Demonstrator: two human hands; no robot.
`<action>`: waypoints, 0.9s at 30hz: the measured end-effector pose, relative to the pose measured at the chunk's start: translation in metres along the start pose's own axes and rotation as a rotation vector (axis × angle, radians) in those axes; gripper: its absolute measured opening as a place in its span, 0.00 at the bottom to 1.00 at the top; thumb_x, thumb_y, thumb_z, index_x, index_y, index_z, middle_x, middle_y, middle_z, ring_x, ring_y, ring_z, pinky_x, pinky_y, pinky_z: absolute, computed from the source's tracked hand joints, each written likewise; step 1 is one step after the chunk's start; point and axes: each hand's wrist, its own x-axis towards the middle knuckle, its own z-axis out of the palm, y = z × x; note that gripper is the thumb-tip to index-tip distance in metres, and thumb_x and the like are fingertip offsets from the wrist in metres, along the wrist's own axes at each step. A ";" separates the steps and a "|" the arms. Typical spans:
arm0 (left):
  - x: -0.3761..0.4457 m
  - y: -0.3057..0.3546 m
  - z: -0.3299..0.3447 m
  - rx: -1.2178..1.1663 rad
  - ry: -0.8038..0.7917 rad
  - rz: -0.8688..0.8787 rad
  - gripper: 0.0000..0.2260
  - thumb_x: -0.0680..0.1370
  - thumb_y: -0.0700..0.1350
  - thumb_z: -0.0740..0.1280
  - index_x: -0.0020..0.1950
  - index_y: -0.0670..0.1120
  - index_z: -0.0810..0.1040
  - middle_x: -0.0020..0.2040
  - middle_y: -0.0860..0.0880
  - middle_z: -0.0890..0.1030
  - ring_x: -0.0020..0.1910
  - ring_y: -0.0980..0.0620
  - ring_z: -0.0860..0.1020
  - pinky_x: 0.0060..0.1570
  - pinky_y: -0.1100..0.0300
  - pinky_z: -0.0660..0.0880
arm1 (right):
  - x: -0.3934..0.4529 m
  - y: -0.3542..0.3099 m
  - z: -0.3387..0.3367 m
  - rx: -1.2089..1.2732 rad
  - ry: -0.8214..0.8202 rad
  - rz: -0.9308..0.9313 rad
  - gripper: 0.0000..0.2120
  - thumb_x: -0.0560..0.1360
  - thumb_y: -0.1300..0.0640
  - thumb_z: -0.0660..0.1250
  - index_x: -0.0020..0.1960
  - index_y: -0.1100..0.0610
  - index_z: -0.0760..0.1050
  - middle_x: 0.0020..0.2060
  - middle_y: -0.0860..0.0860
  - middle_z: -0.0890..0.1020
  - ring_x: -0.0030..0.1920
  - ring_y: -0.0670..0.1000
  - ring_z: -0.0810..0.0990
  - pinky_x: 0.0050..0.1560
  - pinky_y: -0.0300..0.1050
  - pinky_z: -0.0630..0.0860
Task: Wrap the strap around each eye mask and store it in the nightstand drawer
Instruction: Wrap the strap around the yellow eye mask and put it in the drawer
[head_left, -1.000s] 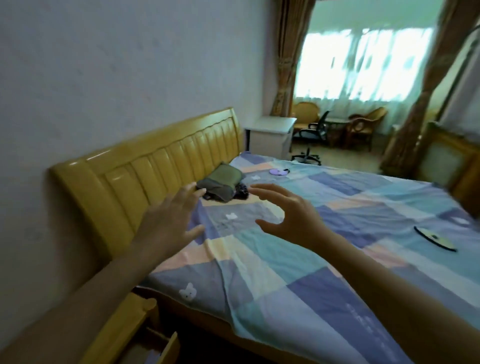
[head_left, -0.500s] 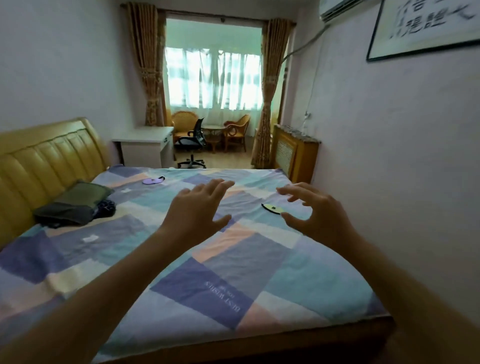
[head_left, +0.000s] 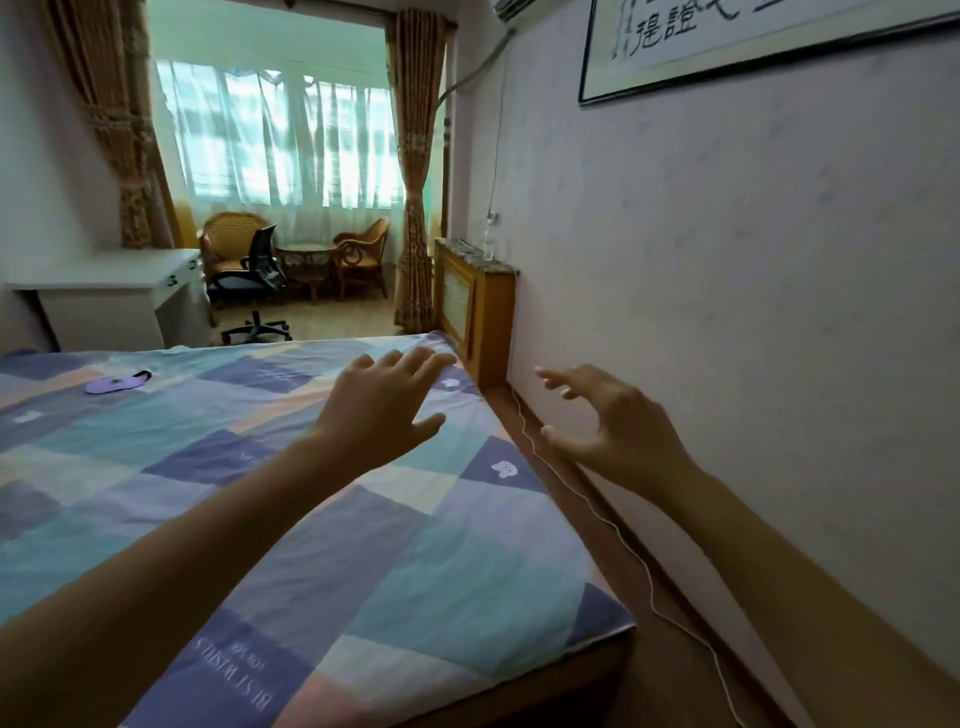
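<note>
Both hands hold nothing: the left hand hovers flat over the bed, the right hand loosely spread beside it. A mask lies on the bed, well left of the left hand.

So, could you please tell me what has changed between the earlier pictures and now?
The view has swung right, away from the headboard toward the wall. The yellow mask seen earlier is out of sight, perhaps behind the left hand. The right hand now hovers past the bed edge. Nothing was taken hold of: both hands stay open and empty, and the purple mask lies where it was.
</note>
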 end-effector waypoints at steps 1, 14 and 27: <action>0.018 0.011 0.012 -0.010 -0.011 -0.008 0.28 0.74 0.58 0.66 0.71 0.50 0.66 0.66 0.48 0.75 0.58 0.45 0.77 0.49 0.52 0.74 | 0.004 0.021 -0.005 -0.007 -0.027 0.022 0.29 0.70 0.50 0.72 0.70 0.46 0.67 0.61 0.45 0.78 0.56 0.46 0.78 0.44 0.29 0.69; 0.268 0.193 0.128 -0.045 -0.023 -0.059 0.32 0.75 0.60 0.65 0.74 0.51 0.60 0.71 0.48 0.69 0.65 0.46 0.73 0.58 0.50 0.74 | 0.028 0.314 -0.094 -0.180 -0.155 0.083 0.37 0.72 0.46 0.68 0.74 0.40 0.53 0.71 0.42 0.66 0.67 0.47 0.69 0.58 0.45 0.73; 0.423 0.265 0.222 0.045 -0.097 -0.337 0.31 0.74 0.59 0.67 0.73 0.50 0.64 0.69 0.49 0.72 0.59 0.46 0.78 0.49 0.54 0.75 | 0.156 0.556 -0.074 -0.113 -0.277 -0.213 0.37 0.72 0.46 0.68 0.75 0.43 0.52 0.72 0.44 0.65 0.65 0.49 0.72 0.59 0.50 0.76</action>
